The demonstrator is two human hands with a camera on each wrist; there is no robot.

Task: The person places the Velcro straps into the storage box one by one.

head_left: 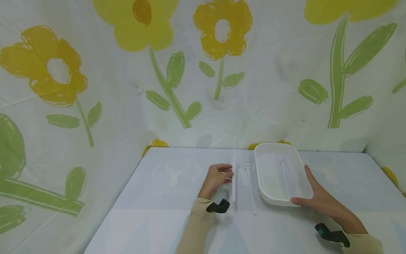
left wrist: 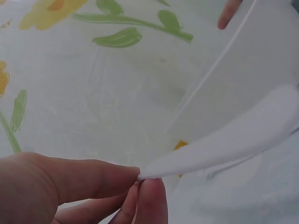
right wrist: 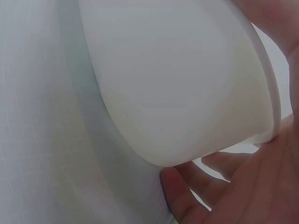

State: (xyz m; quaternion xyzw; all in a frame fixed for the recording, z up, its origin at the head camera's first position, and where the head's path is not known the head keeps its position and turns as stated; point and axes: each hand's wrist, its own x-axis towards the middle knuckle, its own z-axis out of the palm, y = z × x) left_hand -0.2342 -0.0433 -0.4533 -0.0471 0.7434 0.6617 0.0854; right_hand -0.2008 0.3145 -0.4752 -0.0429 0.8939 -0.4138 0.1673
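Observation:
My left hand [head_left: 217,180] pinches a long white plastic strip [head_left: 234,192] between thumb and fingertips. In the left wrist view the strip [left wrist: 219,144] slants away from those fingertips. Just right of it, a thinner white strip [head_left: 251,194] with a small square head lies on the table. My right hand [head_left: 323,197] grips a white rounded tub [head_left: 264,183] at its near right corner, thumb by the rim and the other fingers along the right side. Inside the tub lies a similar headed strip [head_left: 283,176]. The right wrist view shows the tub's outer wall [right wrist: 173,84] close up.
The white table [head_left: 152,215] reaches back to a hanging cloth [head_left: 263,106] printed with yellow flowers. More of this cloth hangs along the left and right sides. Each wrist carries a dark band mount [head_left: 219,206].

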